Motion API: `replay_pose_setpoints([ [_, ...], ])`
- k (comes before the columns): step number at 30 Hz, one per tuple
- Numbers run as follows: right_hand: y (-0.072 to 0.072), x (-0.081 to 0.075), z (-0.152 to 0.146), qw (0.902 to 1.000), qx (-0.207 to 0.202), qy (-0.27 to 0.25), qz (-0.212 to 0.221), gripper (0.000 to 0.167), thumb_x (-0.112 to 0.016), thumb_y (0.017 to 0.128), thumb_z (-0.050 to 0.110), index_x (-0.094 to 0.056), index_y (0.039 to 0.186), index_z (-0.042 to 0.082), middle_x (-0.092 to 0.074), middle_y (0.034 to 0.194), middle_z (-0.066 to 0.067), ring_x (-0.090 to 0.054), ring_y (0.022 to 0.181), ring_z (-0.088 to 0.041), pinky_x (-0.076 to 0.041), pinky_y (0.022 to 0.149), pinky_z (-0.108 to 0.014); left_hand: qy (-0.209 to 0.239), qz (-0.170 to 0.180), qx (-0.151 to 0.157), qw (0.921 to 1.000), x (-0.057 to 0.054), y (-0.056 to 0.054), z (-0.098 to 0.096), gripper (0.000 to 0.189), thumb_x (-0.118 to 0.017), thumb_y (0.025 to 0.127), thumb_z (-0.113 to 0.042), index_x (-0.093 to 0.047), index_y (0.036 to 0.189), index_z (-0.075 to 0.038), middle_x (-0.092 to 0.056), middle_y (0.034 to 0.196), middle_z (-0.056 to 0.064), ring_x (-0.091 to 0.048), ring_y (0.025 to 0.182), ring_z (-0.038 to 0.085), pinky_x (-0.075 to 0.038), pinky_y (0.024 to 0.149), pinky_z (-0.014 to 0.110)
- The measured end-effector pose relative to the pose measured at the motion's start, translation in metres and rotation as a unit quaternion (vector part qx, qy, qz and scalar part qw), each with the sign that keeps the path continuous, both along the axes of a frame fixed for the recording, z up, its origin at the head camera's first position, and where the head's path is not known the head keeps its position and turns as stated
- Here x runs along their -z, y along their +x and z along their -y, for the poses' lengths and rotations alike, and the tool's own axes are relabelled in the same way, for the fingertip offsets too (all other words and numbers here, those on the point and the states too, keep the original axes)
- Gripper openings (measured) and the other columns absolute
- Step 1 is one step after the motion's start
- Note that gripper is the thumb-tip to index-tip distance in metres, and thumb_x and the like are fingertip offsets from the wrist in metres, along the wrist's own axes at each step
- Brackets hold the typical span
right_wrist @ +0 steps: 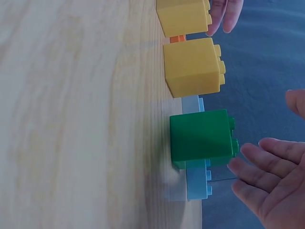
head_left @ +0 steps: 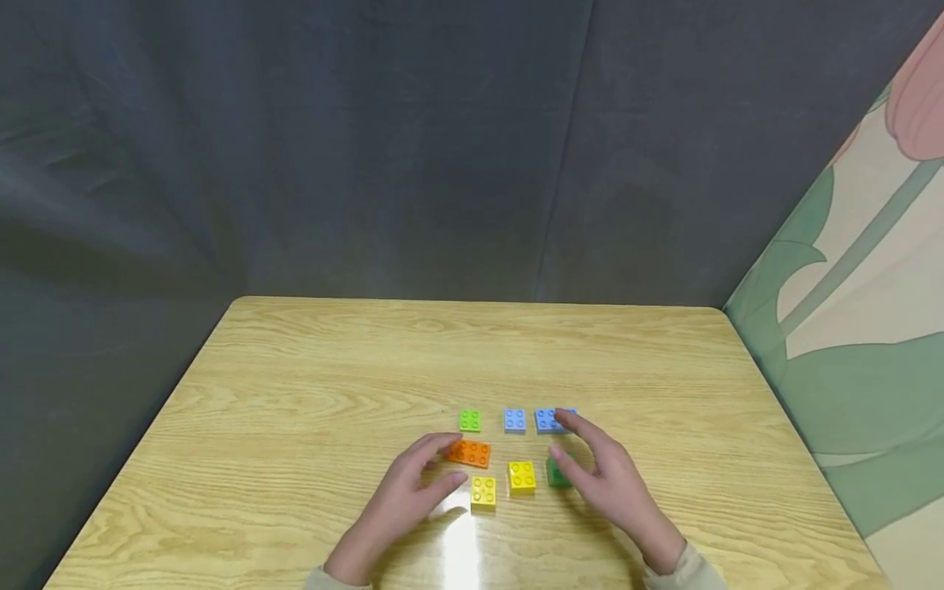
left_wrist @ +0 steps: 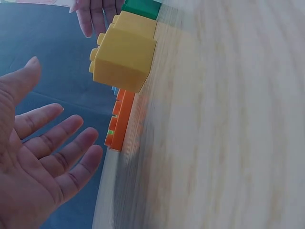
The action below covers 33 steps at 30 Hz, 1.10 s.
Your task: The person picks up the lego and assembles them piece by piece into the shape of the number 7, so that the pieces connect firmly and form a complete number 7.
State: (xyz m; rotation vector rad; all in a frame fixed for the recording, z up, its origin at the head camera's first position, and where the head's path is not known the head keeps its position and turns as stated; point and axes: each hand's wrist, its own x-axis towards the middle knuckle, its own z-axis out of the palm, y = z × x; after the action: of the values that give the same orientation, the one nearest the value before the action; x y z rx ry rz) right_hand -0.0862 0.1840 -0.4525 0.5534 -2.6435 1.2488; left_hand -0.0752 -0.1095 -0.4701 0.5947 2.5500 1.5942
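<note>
My left hand [head_left: 413, 485] hovers with spread fingers at the left of the toy bricks, its fingertips overlapping the end of a flat orange brick [head_left: 474, 454] in the head view. A yellow brick [head_left: 483, 494] lies just right of its thumb, and a second yellow brick [head_left: 521, 478] stands beside that one. My right hand [head_left: 610, 479], fingers loosely extended, is nearest a dark green brick [right_wrist: 200, 137]. Its index finger partly covers a long blue brick [head_left: 546, 422] in the head view. Neither hand holds anything.
Behind the orange brick lie a flat light green brick [head_left: 469, 421] and a small light blue brick [head_left: 515, 421]. All rest on a wooden table [head_left: 295, 385]. A dark curtain [head_left: 413, 164] hangs behind, and a flower-patterned cloth [head_left: 870, 393] is at the right.
</note>
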Motion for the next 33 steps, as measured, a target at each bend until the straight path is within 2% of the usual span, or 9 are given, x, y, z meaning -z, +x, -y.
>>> replay_pose_setpoints([
  [5,-0.003,0.001,0.002,1.0000,-0.006,-0.001,0.002,0.045,-0.068,0.093,0.019,-0.055,0.132,0.001,-0.060,0.130,-0.014,-0.055,0.121,-0.033,-0.044,0.097,-0.054,0.004,0.016,0.009,0.9998,0.000,-0.001,-0.001,0.059,-0.070,0.087,-0.041,-0.054,0.136,-0.012,-0.057,0.132,0.002,-0.054,0.115,0.024,-0.048,0.096,0.045],
  [11,-0.005,0.002,0.005,0.9998,-0.015,-0.005,0.012,0.046,-0.073,0.089,0.017,-0.057,0.130,0.003,-0.064,0.124,-0.012,-0.056,0.120,-0.032,-0.045,0.097,-0.055,-0.018,0.008,0.018,0.9996,-0.003,-0.002,-0.002,0.065,-0.073,0.082,-0.045,-0.055,0.134,-0.011,-0.059,0.128,0.002,-0.056,0.110,0.023,-0.050,0.089,0.038],
  [21,-0.005,0.003,0.008,0.9993,-0.020,-0.001,0.033,0.047,-0.075,0.086,0.022,-0.061,0.127,0.003,-0.066,0.120,-0.004,-0.058,0.118,-0.029,-0.045,0.097,-0.053,-0.047,0.019,0.022,0.9985,0.002,0.000,-0.007,0.055,-0.080,0.079,-0.039,-0.062,0.124,-0.012,-0.062,0.110,-0.001,-0.055,0.096,0.020,-0.048,0.075,0.027],
  [24,-0.004,0.004,0.008,0.9989,-0.021,0.004,0.042,0.047,-0.076,0.086,0.024,-0.062,0.126,0.004,-0.066,0.120,-0.002,-0.058,0.118,-0.028,-0.045,0.098,-0.052,-0.055,0.020,0.025,0.9980,0.004,0.003,-0.008,0.053,-0.079,0.080,-0.038,-0.062,0.123,-0.015,-0.062,0.109,-0.003,-0.056,0.097,0.018,-0.049,0.077,0.028],
  [29,-0.003,0.004,0.009,0.9976,-0.025,0.013,0.063,0.045,-0.076,0.086,0.027,-0.064,0.124,0.006,-0.066,0.121,0.000,-0.057,0.120,-0.027,-0.044,0.100,-0.051,-0.073,0.031,0.024,0.9966,0.005,0.006,-0.011,0.051,-0.079,0.081,-0.037,-0.061,0.125,-0.018,-0.061,0.114,-0.008,-0.056,0.103,0.014,-0.049,0.089,0.033],
  [33,-0.004,0.005,0.010,0.9971,-0.031,0.022,0.067,0.045,-0.077,0.084,0.028,-0.065,0.123,0.007,-0.065,0.123,-0.002,-0.056,0.121,-0.029,-0.043,0.101,-0.051,-0.081,0.041,0.022,0.9957,0.004,0.007,-0.013,0.051,-0.078,0.081,-0.037,-0.061,0.125,-0.019,-0.061,0.114,-0.009,-0.056,0.103,0.013,-0.049,0.090,0.034],
])
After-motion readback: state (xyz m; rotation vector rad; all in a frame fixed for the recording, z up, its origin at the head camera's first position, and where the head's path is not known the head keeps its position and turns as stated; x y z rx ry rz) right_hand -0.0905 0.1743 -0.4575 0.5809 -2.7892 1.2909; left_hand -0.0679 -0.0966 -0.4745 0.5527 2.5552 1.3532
